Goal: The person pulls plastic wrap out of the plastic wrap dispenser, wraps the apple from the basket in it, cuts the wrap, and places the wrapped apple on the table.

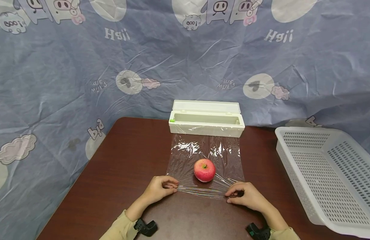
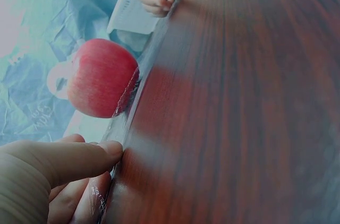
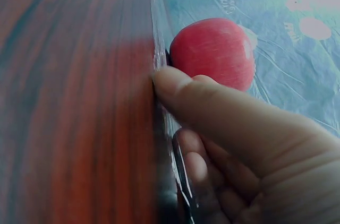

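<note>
A sheet of clear plastic wrap [image 1: 185, 160] stretches over the table from a white wrap dispenser box [image 1: 207, 129], whose lid stands up at the back. On the sheet sits a red apple [image 1: 204, 170], stem upward. My left hand [image 1: 160, 189] pinches the near left corner of the wrap between thumb and fingers. At the near right corner, my right hand [image 1: 245, 196] pinches the wrap the same way. Creases run between the two hands in front of the apple. Both wrist views show the apple [image 2: 101, 78] beyond the film's edge, apart from the fingers.
A white perforated plastic basket [image 1: 296, 173] stands at the right side of the dark brown table [image 1: 127, 156]. Behind the table hangs a blue printed cloth [image 1: 154, 50], close to the back of the dispenser box. A black strap device is on each wrist.
</note>
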Demonstrator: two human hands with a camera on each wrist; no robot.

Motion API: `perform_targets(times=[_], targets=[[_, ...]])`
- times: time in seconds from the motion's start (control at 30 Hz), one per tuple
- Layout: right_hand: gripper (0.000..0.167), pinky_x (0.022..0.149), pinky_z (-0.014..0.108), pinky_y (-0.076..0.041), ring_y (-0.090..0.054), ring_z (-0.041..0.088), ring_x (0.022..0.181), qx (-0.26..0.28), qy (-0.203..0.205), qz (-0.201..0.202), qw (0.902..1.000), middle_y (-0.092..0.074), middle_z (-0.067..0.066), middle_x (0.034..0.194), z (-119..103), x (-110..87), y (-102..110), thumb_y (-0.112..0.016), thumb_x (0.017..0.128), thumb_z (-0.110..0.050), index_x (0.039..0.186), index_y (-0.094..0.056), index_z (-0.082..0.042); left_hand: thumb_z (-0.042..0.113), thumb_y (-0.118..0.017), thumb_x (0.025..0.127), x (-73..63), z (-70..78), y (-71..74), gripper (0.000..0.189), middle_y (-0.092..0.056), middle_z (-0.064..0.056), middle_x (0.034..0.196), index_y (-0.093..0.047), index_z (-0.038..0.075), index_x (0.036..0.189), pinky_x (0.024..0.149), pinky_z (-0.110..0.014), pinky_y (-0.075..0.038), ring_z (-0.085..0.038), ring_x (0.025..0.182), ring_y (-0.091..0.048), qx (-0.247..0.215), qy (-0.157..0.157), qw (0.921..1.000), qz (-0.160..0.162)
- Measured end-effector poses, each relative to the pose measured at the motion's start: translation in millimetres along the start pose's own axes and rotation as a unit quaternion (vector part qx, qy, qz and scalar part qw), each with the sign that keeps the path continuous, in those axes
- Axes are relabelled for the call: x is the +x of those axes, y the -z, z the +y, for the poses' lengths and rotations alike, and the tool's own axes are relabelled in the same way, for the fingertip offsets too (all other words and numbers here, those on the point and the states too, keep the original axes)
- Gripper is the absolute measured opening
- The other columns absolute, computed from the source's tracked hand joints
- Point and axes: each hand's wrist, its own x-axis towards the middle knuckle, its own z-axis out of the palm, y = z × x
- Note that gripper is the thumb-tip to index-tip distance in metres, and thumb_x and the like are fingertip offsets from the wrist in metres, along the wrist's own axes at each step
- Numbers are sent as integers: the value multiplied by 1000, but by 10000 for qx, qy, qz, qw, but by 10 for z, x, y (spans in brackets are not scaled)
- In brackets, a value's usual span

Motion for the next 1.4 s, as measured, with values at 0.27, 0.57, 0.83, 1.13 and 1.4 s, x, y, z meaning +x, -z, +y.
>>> perform_targets(times=[0.27,0.57,0.83,1.13,1.4], targets=[[16,56,31,-49,-61,21,71,-86,165,-16,9998,-67,8,78,20,0,-5,-77,70,7,81,-72,-3,-12,-70,75,-6,11,-3,20,-68,-22,86,-66,-12,95,66,-34,-56,-35,76,-67,163,-208,9996,92],[17,54,29,-47,-58,20,68,-251,330,-161,9990,-67,6,76,6,13,10,-78,70,7,80,-72,-5,-11,-70,75,-6,52,3,18,-68,-21,84,-67,-11,93,65,-34,-56,-35,74,-67,237,-122,9995,138],[18,53,24,-48,-58,17,63,-277,109,-8,9996,-65,6,71,2,1,4,-75,69,11,78,-71,-5,-11,-71,74,-11,-27,-13,15,-68,-20,80,-68,-10,88,61,-29,-55,-31,71,-68,346,-303,9987,227],[19,52,25,-49,-55,6,61,-167,-202,162,9995,-62,4,66,-13,-11,-1,-73,70,11,81,-69,-4,-1,-75,76,-1,-303,-52,11,-69,-10,77,-71,2,86,59,-24,-53,-11,66,-65,671,-641,9946,473],[19,52,28,-50,-57,6,61,12,-206,336,9992,-64,5,67,-84,58,41,-71,70,14,80,-69,-3,-2,-73,77,36,-262,-50,13,-67,-7,81,-70,1,89,63,-29,-53,-12,72,-64,866,-999,9889,676]])
